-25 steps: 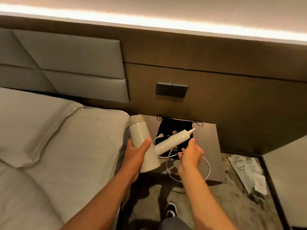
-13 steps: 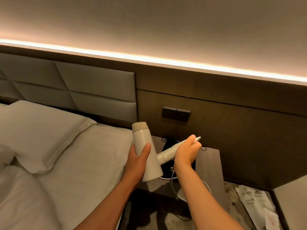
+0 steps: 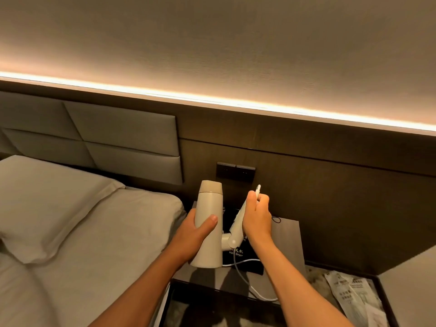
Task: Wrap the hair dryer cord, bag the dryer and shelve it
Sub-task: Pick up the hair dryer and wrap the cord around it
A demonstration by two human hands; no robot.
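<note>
I hold a cream hair dryer (image 3: 210, 208) upright above the bedside table. My left hand (image 3: 197, 234) wraps around its barrel. My right hand (image 3: 256, 214) grips the folding handle (image 3: 237, 224), which is swung up close to the barrel. The white cord (image 3: 245, 282) hangs down from the dryer and trails over the table's front edge. A black drawstring bag (image 3: 245, 258) printed "Hair Dryer" lies flat on the table, partly hidden behind the dryer and my hands.
The wood bedside table (image 3: 286, 241) stands against a dark panelled wall with a switch plate (image 3: 236, 172). A bed with a pillow (image 3: 47, 204) lies to the left. Printed plastic wrappers (image 3: 354, 296) lie on the floor at right.
My right hand has folded the handle up from pointing sideways to nearly parallel with the barrel. The dryer rose and my view tilted upward.
</note>
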